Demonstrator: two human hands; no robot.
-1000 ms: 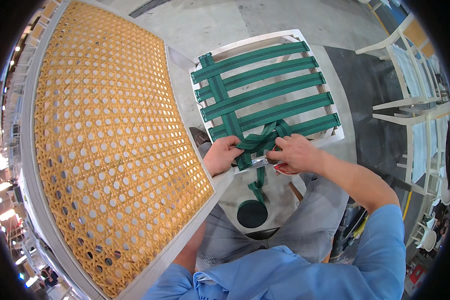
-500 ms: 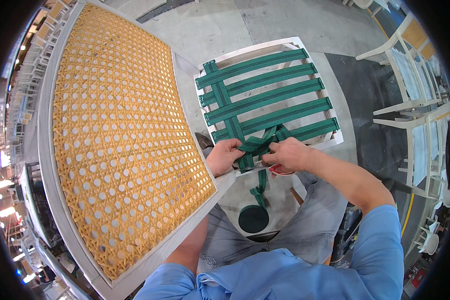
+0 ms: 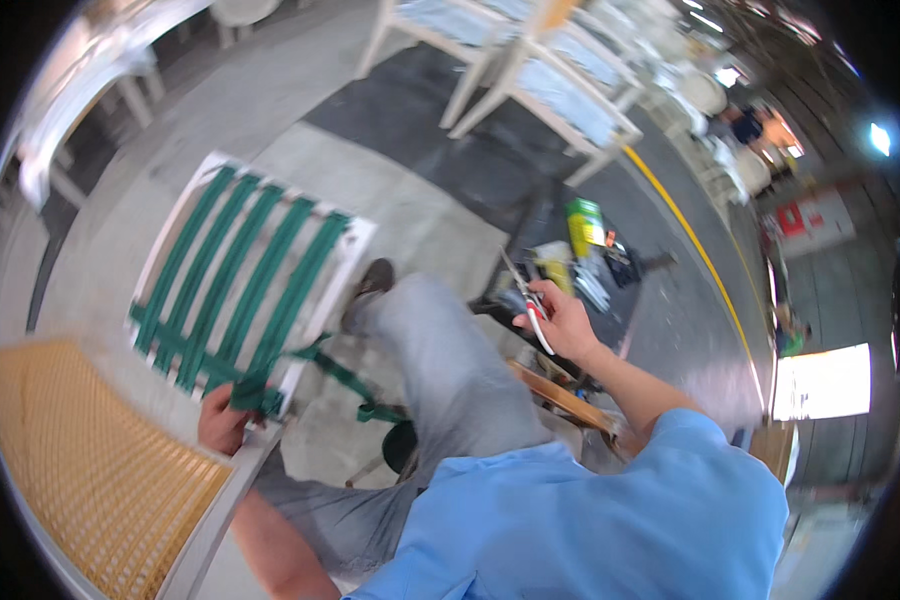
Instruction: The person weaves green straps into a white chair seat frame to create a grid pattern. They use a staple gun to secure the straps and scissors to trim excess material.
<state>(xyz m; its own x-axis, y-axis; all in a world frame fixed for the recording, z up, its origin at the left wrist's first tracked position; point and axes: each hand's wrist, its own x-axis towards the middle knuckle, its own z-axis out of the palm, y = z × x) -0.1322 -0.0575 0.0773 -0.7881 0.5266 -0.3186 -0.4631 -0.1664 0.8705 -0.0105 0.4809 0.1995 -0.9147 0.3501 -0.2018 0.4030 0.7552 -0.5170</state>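
My left hand (image 3: 225, 420) is closed on the loose end of a green webbing strap (image 3: 257, 396), at the near corner of a white chair seat frame (image 3: 342, 262). Several green straps (image 3: 232, 270) run across that frame, with one crossing them near the cane back. From the corner the webbing trails down to a dark green roll (image 3: 400, 447) by my leg. Off to the right, away from the chair, my right hand (image 3: 567, 325) grips scissors (image 3: 533, 308) with red and white handles, their blades pointing up and left. Motion blurs the scene somewhat.
The woven cane chair back (image 3: 90, 470) fills the lower left. Right of my knee are a wooden bar (image 3: 565, 398) and a green-and-yellow package (image 3: 585, 228) among blurred items. White chairs (image 3: 540, 85) stand farther off, beside a yellow floor line (image 3: 690, 235).
The view has swung right. My right hand has left the strap and moved out to the right with the scissors. My left hand stays at the frame corner with the webbing.
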